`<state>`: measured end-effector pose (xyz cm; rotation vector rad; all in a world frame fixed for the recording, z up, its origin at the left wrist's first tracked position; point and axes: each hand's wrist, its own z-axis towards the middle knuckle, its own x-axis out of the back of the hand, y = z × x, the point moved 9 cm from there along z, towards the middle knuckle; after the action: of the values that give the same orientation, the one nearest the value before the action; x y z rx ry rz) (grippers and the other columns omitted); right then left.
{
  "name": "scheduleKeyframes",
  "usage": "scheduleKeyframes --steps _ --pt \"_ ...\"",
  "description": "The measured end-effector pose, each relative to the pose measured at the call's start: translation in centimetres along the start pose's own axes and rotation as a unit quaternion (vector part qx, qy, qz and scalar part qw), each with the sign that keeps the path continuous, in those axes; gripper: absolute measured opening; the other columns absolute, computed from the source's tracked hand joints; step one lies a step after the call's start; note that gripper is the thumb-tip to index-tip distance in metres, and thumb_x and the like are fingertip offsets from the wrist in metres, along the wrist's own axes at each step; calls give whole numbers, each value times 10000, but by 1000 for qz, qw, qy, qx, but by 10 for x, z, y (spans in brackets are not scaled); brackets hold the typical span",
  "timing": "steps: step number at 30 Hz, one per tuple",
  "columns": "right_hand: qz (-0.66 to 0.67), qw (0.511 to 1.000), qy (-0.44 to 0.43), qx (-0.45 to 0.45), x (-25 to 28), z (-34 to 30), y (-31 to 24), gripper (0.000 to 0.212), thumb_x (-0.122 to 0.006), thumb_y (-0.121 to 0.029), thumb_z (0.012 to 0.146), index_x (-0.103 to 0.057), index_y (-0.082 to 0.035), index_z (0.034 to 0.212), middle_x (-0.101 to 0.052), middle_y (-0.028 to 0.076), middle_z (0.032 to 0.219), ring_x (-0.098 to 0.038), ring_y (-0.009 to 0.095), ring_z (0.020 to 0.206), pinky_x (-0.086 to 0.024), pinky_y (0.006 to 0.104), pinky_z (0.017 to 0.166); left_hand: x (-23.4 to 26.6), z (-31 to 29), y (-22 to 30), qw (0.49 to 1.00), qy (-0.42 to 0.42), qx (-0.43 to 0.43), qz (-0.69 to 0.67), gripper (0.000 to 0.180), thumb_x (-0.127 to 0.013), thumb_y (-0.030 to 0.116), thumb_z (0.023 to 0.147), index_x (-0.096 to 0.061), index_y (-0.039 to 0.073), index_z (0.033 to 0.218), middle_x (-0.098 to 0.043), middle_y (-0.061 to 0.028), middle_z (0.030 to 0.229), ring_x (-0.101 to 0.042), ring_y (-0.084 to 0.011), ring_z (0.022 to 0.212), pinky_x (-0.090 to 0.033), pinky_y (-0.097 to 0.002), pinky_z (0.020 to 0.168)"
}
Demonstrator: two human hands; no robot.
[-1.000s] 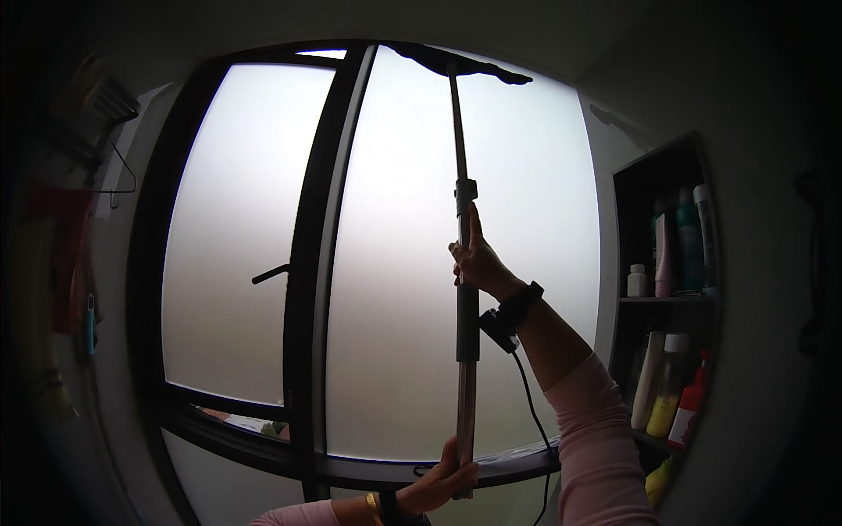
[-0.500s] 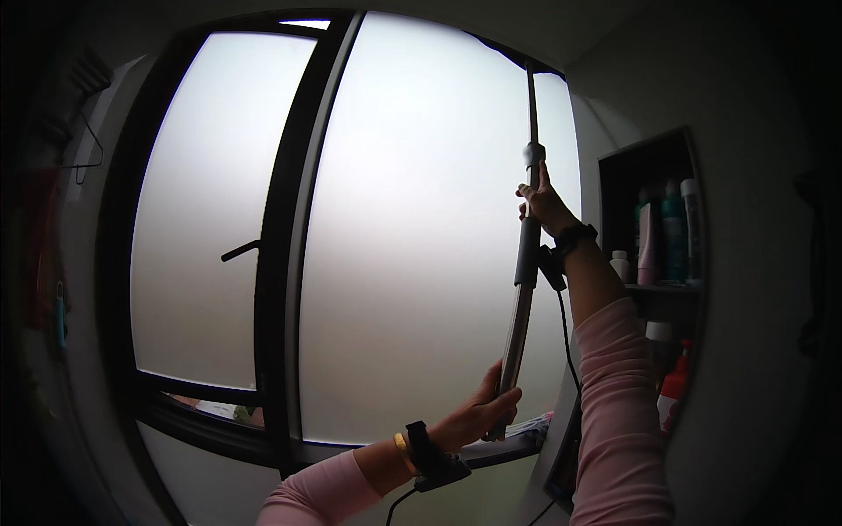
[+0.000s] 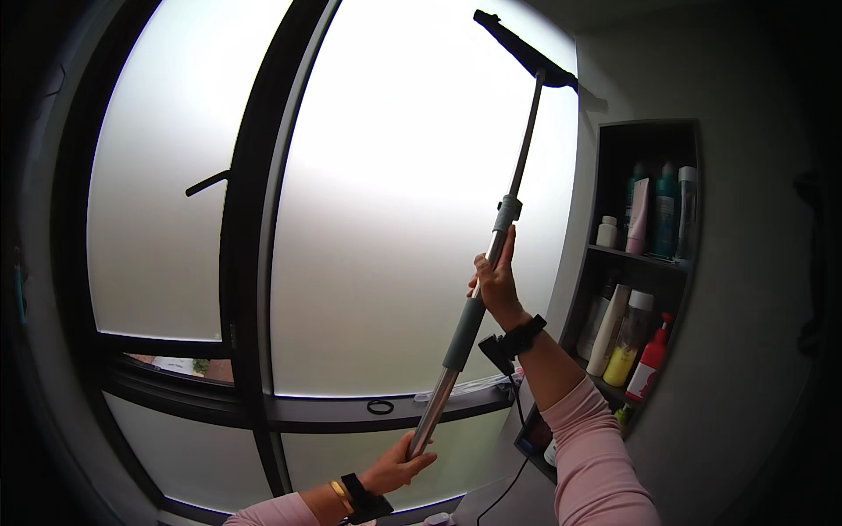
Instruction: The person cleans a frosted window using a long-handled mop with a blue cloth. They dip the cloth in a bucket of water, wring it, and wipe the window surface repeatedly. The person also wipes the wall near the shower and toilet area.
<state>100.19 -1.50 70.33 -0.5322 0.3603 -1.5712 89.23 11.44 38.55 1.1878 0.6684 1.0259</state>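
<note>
The left hand [image 3: 395, 467] grips the near end of a silver pole [image 3: 435, 408]; the right hand [image 3: 497, 287] holds it farther along. The pole's dark head [image 3: 519, 51] slants before the frosted pane [image 3: 386, 228], far right. Right of that, a shelf [image 3: 647, 258] holds bottles [image 3: 650, 361].

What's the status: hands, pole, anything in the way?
Left hand gripping pole low, right hand higher. Pole slanted, dark head at frosted pane's upper right; contact unclear. Possible snag: shelf unit right of pole.
</note>
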Motion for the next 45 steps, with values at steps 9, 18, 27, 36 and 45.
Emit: scheduleKeyframes --steps 9,18,27,36,45 --pt "99 988 -31 -114 -107 -303 108 874 -440 -85 974 272 -251 1453 -456 82 1026 -560 126 620 -535 296 543 20 -210 -234 954 -34 299 -15 350 -707 399 868 -590 87 762 -472 33 651 -447 -89 597 -357 -242 542" --pt "77 990 -31 -118 -133 -269 103 926 -472 -61 956 290 -260 1442 -443 81 997 -569 128 633 -549 313 561 69 -205 -212 936 2 349 52 400 -721 427 851 -582 75 722 -475 28 660 -440 -94 610 -358 -258 558" --pt "-25 997 -36 60 -109 41 -40 884 -506 -138 942 186 -238 1483 -471 168 1074 -587 144 600 -554 284 520 115 -42 32 985 126 -95 63 422 -770 367 821 -487 66 904 -407 21 685 -371 -88 590 -335 -246 519" --pt "70 968 -234 54 -211 -139 8 654 -558 -64 917 -206 -142 1462 -460 36 850 -487 88 610 -465 252 524 85 -153 -153 956 180 225 -62 320 -738 338 856 -587 93 716 -490 49 592 -451 -65 533 -370 -233 513" --pt "109 836 -535 56 -260 -427 24 559 -711 -261 874 -432 -157 1348 -631 104 903 -635 231 747 -508 323 668 31 -357 -228 916 214 333 -64 295 -757 289 828 -598 105 661 -505 28 546 -490 -75 547 -373 -269 467"
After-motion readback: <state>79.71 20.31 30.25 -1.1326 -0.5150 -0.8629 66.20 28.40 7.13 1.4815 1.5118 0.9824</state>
